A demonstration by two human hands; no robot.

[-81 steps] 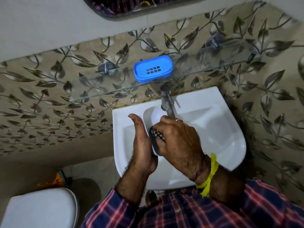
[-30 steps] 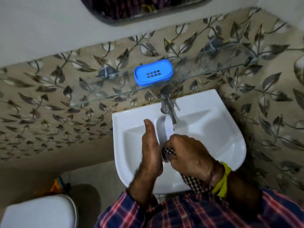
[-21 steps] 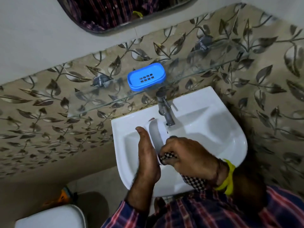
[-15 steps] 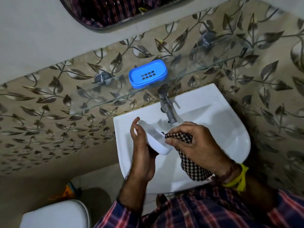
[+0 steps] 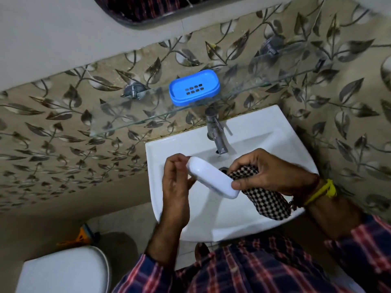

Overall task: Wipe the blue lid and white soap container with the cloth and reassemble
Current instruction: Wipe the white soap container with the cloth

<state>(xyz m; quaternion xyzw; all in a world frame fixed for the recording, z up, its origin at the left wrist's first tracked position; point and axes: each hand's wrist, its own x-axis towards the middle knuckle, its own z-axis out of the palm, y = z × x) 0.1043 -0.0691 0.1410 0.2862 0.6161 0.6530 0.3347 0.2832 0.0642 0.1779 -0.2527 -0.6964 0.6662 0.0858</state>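
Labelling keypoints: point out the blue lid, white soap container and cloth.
blue lid [image 5: 194, 88]: head view, on its slotted top, on the glass shelf.
white soap container [image 5: 212, 179]: head view, mid-body, between both hands.
cloth [image 5: 267, 203]: head view, checked part hanging below the right hand.

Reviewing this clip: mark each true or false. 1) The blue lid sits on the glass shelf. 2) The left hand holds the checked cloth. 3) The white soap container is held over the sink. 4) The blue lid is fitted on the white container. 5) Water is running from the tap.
1) True: the blue lid rests on the glass shelf, above the tap.
2) False: the right hand grips the checked cloth; the left hand holds the white soap container.
3) True: it is held over the sink.
4) False: the two are apart, the lid on the shelf, the container in the hands.
5) False: no stream shows below the spout.
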